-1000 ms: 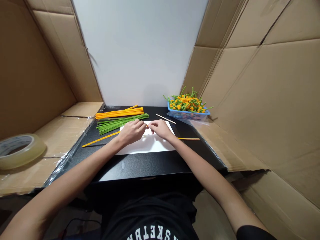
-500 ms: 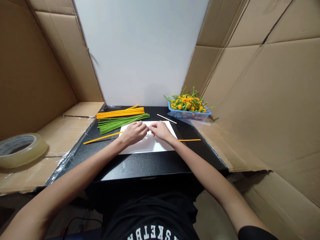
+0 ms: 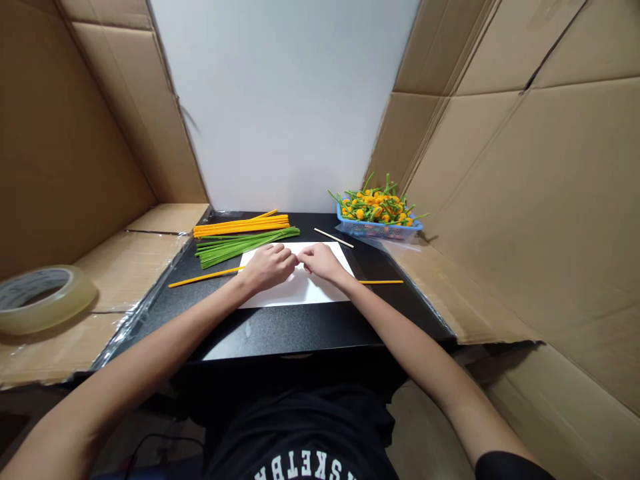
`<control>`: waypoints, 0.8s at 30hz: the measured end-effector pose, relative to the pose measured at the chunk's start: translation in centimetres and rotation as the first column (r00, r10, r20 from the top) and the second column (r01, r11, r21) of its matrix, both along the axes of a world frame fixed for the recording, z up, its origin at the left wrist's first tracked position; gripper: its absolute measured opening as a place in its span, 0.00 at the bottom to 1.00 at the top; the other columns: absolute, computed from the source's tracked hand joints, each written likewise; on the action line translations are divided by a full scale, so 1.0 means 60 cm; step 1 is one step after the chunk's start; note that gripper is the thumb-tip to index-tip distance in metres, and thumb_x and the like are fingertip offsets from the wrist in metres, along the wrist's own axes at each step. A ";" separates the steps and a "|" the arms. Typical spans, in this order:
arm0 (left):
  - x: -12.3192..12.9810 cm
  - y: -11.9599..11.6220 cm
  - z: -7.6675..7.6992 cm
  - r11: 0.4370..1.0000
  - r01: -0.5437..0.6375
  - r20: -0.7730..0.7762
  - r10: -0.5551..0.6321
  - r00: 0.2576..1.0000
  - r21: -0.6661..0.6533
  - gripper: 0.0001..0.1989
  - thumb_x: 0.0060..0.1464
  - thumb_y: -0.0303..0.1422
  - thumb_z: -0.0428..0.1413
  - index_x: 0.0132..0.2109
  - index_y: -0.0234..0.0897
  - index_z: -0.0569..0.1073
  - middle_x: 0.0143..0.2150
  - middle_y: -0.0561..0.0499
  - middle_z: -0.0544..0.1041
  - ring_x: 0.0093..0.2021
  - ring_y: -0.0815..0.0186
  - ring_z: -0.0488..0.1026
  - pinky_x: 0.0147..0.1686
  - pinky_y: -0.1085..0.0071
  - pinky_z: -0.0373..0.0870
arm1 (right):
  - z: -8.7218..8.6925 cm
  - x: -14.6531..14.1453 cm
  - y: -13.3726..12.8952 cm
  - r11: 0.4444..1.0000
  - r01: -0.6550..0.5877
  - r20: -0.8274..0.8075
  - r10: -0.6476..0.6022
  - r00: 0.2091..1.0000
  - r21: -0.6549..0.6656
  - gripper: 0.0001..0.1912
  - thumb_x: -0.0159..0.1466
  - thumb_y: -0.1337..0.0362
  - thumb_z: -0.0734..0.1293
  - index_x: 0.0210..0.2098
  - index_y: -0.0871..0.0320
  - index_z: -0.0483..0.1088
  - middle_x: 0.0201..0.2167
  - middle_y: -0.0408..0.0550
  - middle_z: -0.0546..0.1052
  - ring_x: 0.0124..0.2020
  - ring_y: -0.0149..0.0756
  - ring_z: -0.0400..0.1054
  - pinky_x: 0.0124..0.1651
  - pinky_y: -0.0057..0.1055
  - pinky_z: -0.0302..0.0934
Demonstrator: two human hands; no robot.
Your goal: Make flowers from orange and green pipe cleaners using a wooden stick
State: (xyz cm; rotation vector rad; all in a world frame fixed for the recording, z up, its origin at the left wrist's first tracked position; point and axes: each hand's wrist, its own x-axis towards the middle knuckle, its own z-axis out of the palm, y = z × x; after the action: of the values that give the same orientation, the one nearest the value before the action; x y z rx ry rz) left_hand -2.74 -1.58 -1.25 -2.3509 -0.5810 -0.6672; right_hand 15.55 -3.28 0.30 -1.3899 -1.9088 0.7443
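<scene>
From the head view, both forearms reach forward and inward across the desk [image 3: 280,333], elbows wide, with the hands meeting over a white sheet [image 3: 295,293]. The left hand [image 3: 269,267] and right hand [image 3: 324,261] lie palm-down, wrists low. Their fingers [image 3: 289,255] curl inward until the fingertips nearly touch at the sheet's centre. They look closed around something small, but the hands hide it, so I cannot tell what they hold.

This looks like close fingertip work. An orange stem [image 3: 205,277] lies at 9 o'clock from the hands, running in toward the left hand, and a second orange length [image 3: 381,282] lies at 3 o'clock. Whether they are one piece is hidden. At 11 o'clock lie orange stems [image 3: 240,227] and green stems [image 3: 245,245]. A pale stick [image 3: 333,237] lies at 1 o'clock, and a blue basket [image 3: 377,230] of orange flowers [image 3: 373,210] sits at 2 o'clock.
</scene>
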 end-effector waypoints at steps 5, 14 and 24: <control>0.001 -0.002 0.001 1.000 -0.004 -0.019 0.004 1.000 0.009 0.08 0.60 0.27 0.55 0.32 0.34 0.75 0.29 0.48 0.76 0.30 0.63 0.70 0.28 0.67 0.60 | 0.000 0.001 0.000 1.000 -0.002 -0.016 0.002 1.000 -0.014 0.16 0.56 0.69 0.60 0.13 0.59 0.64 0.11 0.40 0.66 0.18 0.28 0.59 0.28 0.27 0.50; 0.000 0.000 0.000 0.983 0.023 0.195 0.014 0.981 -0.184 0.11 0.60 0.30 0.54 0.31 0.37 0.78 0.29 0.50 0.80 0.30 0.65 0.73 0.27 0.70 0.62 | 0.004 0.004 -0.002 0.999 -0.044 -0.024 0.043 0.999 -0.009 0.13 0.57 0.69 0.61 0.19 0.61 0.72 0.14 0.40 0.67 0.21 0.28 0.59 0.29 0.27 0.49; 0.000 0.003 -0.006 0.969 0.029 0.188 0.018 0.982 -0.244 0.11 0.57 0.29 0.53 0.32 0.38 0.79 0.29 0.50 0.81 0.30 0.65 0.75 0.27 0.70 0.64 | -0.005 0.007 0.004 0.994 -0.057 0.120 0.045 0.992 0.093 0.13 0.60 0.69 0.62 0.23 0.62 0.76 0.18 0.41 0.68 0.24 0.28 0.58 0.30 0.28 0.46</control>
State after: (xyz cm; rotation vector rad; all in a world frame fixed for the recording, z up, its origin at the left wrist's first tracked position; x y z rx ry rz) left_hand -2.76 -1.38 -1.63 -2.5341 -0.7808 -0.8720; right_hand 15.96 -3.06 0.00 -1.3562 -2.0508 0.5969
